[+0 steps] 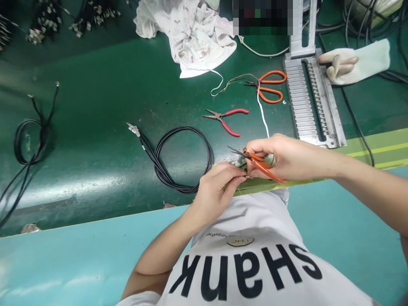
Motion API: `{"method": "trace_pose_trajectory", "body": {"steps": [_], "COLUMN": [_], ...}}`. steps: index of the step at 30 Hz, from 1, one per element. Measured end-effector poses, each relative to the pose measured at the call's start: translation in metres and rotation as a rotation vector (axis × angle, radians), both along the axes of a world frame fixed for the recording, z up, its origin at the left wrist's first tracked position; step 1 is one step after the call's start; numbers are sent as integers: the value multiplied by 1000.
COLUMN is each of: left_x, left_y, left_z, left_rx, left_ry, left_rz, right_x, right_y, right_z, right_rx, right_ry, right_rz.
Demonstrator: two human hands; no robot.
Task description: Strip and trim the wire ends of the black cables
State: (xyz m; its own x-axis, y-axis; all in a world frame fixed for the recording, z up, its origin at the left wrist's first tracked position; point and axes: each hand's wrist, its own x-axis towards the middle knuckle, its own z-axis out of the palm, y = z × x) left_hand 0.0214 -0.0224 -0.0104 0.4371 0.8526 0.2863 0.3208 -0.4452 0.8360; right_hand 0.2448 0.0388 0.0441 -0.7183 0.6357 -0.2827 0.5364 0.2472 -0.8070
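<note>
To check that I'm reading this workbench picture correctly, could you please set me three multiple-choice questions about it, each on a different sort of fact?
1. Where does the white work glove lie?
A. On the crumpled cloth
B. To the right of the slotted metal rack
C. Under the person's left arm

2. What colour are the handles of the needle-nose pliers on the green mat?
A. Blue
B. Yellow
C. Red

3. What is the right hand doing?
A. Gripping orange-handled scissors
B. Lying open on the mat
C. Holding the glove

Answers:
1. B, since the glove lies just beyond the rack's right edge.
2. C, since both handles show red.
3. A, since the scissors' orange handles sit within that hand's grip.
</note>
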Motion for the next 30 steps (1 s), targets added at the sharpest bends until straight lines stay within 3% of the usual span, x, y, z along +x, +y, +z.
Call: {"method": "trace_pose_trajectory", "body": {"steps": [8,16,20,27,30], "left_x": [1,3,1,-1,-1], "left_y": [-2,-1,-2,-4,-4], "left_z": [-4,1,3,2,1], "left_rx": [67,16,-70,-85,-63], "left_ry": [96,71,15,-37,-74], "left_rz": [-13,5,1,3,7], "right_x": [-4,-5,-1,0,0], "right_y": [1,-3,-6,-10,-12], "right_z": [1,1,-3,-19,-31], "right_rx": [205,191,50,-476,-621], "right_ry": [-119,-50,76,349,445], "right_rz": [108,68,-1,-175,-231]}}
